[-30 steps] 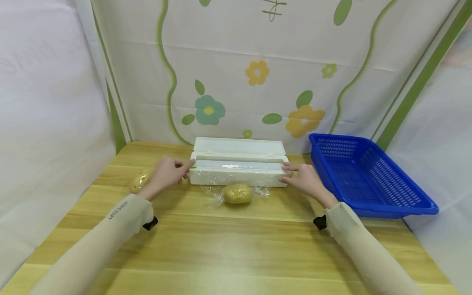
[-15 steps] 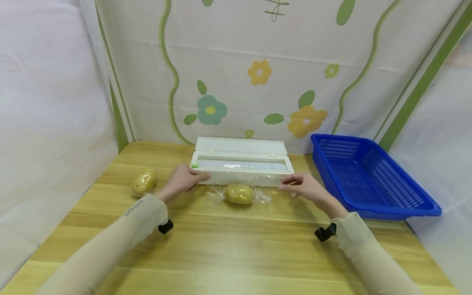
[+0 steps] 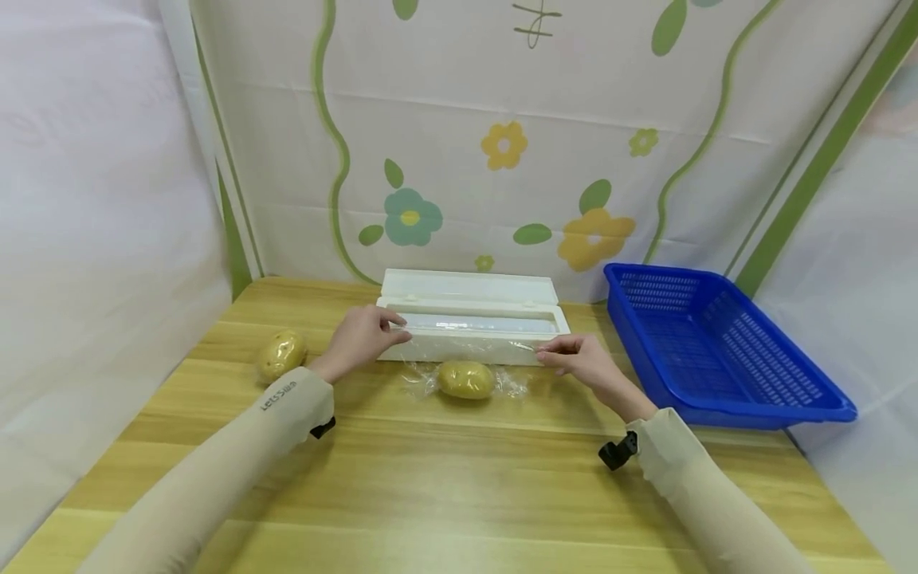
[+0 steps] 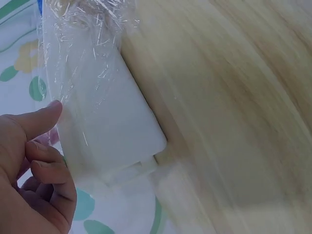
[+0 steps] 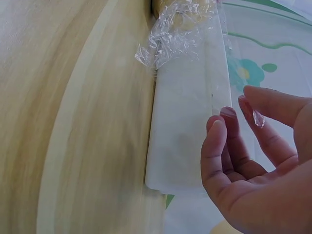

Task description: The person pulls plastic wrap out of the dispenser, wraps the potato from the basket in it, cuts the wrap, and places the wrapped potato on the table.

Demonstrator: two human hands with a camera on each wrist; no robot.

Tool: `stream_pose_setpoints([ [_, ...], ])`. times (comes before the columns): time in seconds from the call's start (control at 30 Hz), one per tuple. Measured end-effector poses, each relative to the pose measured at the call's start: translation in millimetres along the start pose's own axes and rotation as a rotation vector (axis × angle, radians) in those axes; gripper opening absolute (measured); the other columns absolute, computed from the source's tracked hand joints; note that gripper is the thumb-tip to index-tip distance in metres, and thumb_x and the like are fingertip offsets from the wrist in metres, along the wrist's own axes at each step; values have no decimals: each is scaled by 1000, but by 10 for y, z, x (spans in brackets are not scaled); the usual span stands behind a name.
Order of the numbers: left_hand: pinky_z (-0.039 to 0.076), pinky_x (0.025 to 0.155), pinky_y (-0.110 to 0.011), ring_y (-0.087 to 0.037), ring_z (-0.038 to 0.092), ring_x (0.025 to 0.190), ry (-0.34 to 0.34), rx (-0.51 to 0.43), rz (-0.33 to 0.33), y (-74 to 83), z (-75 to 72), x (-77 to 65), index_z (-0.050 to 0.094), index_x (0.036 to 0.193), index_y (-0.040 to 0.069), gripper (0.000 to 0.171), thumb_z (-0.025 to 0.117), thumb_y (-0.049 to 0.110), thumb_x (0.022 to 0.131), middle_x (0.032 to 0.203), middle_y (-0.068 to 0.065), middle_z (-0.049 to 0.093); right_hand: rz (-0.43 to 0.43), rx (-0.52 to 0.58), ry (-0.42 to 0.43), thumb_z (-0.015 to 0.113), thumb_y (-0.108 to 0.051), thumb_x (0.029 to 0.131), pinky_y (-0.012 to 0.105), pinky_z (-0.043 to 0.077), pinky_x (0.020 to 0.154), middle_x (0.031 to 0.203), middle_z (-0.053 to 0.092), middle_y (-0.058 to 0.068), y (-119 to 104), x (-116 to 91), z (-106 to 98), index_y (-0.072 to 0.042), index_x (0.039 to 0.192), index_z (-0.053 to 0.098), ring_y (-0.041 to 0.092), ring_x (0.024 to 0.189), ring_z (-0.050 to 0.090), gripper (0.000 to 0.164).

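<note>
In the head view, a potato (image 3: pixel 466 380) partly covered in clear cling film (image 3: pixel 423 379) lies in front of a white cling film box (image 3: pixel 459 351) with its lid raised. The film runs from the potato over the box front. My left hand (image 3: pixel 361 338) is at the box's left end, thumb and index finger a little apart; in the left wrist view the thumb (image 4: pixel 48 114) touches the film edge, but whether the fingers pinch it is unclear. At the box's right end my right hand (image 3: pixel 584 363) pinches film, a scrap of it visible by the index finger (image 5: pixel 251 109).
Another film-wrapped potato (image 3: pixel 282 355) lies on the wooden table (image 3: pixel 459 478) at the left. A blue plastic basket (image 3: pixel 731 406) stands at the right. Behind the box hangs a flowered cloth (image 3: pixel 459 159).
My left hand has moved right from the box's outer left edge, and its index finger has lifted off the thumb. My right hand has shifted slightly left and its fingers have drawn together.
</note>
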State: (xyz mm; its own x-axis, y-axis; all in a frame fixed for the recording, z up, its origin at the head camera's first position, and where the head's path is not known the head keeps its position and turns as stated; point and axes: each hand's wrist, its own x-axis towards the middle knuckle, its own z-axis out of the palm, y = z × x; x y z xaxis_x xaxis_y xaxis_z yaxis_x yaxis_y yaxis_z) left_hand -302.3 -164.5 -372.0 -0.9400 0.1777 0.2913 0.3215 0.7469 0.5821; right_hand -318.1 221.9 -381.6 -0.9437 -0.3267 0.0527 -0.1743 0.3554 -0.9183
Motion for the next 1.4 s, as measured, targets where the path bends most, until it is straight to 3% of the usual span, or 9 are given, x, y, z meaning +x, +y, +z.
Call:
stream_pose_setpoints([
  [0.2,41,56,-33,-20,47,63,12,-202,-5,-21,-42,-57,75,82,13,9,80,20,84,73,-4,57,-32,13,14,76,-12,88,40,54,68,94,72,9,22,-1,3,5,100,73,19,80,63,21],
  [0.43,50,51,-38,-31,57,59,-103,-338,-20,-43,-142,-173,76,89,13,11,77,24,89,84,-9,66,-33,17,35,76,-14,89,34,51,56,88,67,24,-7,-99,4,5,99,73,26,71,60,22],
  [0.63,56,68,-51,-44,63,73,-206,-516,-79,-43,-185,-332,74,102,0,21,73,18,92,95,-21,68,10,127,39,74,-13,90,37,55,57,89,66,29,-37,-242,30,13,107,67,22,64,63,32],
  [0.8,52,86,-50,-43,66,94,-272,-652,-123,-65,-188,-454,68,108,-9,28,71,15,93,102,-26,66,-27,271,-23,72,-3,89,42,58,71,93,67,30,-61,-333,78,22,108,59,29,79,70,34],
  [0.97,53,85,-48,-32,69,91,-265,-548,-64,-81,-189,-534,70,103,-3,21,72,15,92,106,-20,68,-51,340,-72,70,0,91,47,54,81,97,63,37,-53,-387,115,24,106,59,35,85,70,30],
  [1.1,54,82,-41,-20,67,95,-253,-361,78,-69,-159,-594,76,96,6,12,74,16,90,112,-9,68,-78,319,-73,66,-16,97,46,56,78,91,66,32,114,-309,131,19,98,65,36,82,70,35],
  [1.23,55,79,-31,-17,64,100,-271,-254,220,-50,-122,-617,77,91,9,8,75,17,90,117,-3,66,-42,127,-20,69,-31,95,43,57,74,81,70,19,156,-255,171,13,88,72,35,76,70,45],
  [1.3,56,75,-28,-16,65,96,-292,-231,266,-50,-97,-615,76,89,9,5,74,14,90,118,-6,65,-3,-30,0,73,-36,90,44,57,72,78,71,16,41,-291,210,9,86,74,37,74,70,45],
  [1.4,56,72,-25,-18,64,94,-315,-171,315,-68,-59,-604,75,87,8,3,74,7,89,119,-10,63,-19,-204,-11,78,-41,84,40,56,64,72,71,11,43,-269,246,-1,77,77,34,69,68,41],
])
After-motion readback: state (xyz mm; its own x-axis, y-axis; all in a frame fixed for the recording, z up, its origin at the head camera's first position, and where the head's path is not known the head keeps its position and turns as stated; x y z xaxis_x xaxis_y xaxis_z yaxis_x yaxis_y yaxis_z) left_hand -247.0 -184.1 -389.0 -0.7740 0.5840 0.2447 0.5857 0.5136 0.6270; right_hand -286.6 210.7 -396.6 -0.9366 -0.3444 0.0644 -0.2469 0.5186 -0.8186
